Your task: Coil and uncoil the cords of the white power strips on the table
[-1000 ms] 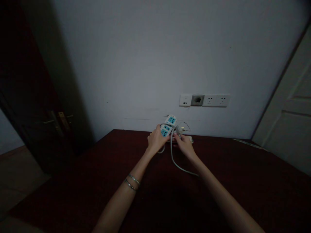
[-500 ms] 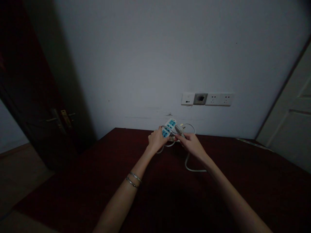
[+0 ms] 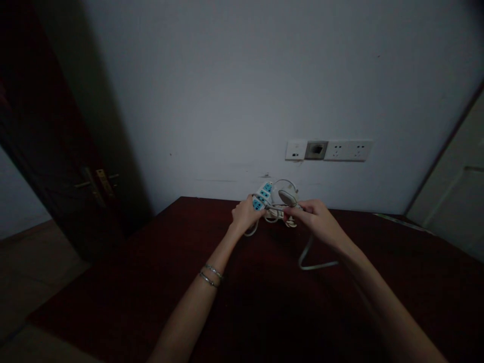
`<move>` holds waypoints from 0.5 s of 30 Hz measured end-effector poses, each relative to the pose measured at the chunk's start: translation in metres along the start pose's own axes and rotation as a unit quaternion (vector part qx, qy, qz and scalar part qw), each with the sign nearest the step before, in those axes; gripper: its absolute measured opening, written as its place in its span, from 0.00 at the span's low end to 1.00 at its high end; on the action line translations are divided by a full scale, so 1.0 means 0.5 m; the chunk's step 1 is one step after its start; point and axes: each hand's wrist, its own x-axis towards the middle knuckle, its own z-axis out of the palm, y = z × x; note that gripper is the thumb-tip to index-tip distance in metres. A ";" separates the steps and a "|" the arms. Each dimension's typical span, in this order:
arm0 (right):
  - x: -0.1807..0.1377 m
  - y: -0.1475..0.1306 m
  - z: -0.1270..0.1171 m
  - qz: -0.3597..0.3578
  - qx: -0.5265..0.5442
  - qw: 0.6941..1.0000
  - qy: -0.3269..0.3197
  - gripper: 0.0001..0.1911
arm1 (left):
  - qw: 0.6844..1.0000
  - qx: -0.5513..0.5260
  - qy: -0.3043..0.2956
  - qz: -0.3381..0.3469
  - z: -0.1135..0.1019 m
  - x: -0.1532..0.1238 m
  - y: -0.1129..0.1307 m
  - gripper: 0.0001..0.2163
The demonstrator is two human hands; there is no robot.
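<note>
My left hand [image 3: 246, 216] is closed on the near end of a white power strip [image 3: 266, 187] with blue socket faces, which is tilted above the dark red table. A pale cord [image 3: 278, 207] crosses over the strip and runs toward my right hand [image 3: 314, 218]. The fingers of that hand are closed around the cord just below a white plug [image 3: 288, 197], whose prongs point up and away. Beneath the plug, something small and pale lies partly hidden by the cord loops. A loose length of cord [image 3: 317, 266] hangs below my right wrist onto the tabletop.
The dark red table [image 3: 159, 262] stands against a pale wall [image 3: 212, 101]. A row of wall sockets [image 3: 346, 150] is set above its back edge. At the left is a dark door with a metal handle [image 3: 83, 184]; a white door [image 3: 469, 191] is at the right.
My right hand has moved to the right with the plug, drawing the cord out from the power strip. My left hand stays nearly in place on the strip.
</note>
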 end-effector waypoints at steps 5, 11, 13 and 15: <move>-0.016 -0.026 -0.003 0.010 -0.001 1.000 -0.017 0.17 | 1.000 0.000 0.010 -0.018 0.007 0.014 -0.018 0.26; -0.035 -0.050 -0.016 0.011 -0.023 1.000 -0.017 0.17 | 1.000 -0.005 0.015 -0.024 0.018 0.025 -0.032 0.26; -0.045 -0.058 -0.027 0.008 -0.023 1.000 -0.017 0.17 | 0.999 -0.006 0.016 -0.028 0.021 0.028 -0.035 0.26; -0.056 -0.067 -0.043 0.005 -0.020 1.000 -0.010 0.18 | 0.999 -0.005 0.019 -0.037 0.025 0.031 -0.040 0.27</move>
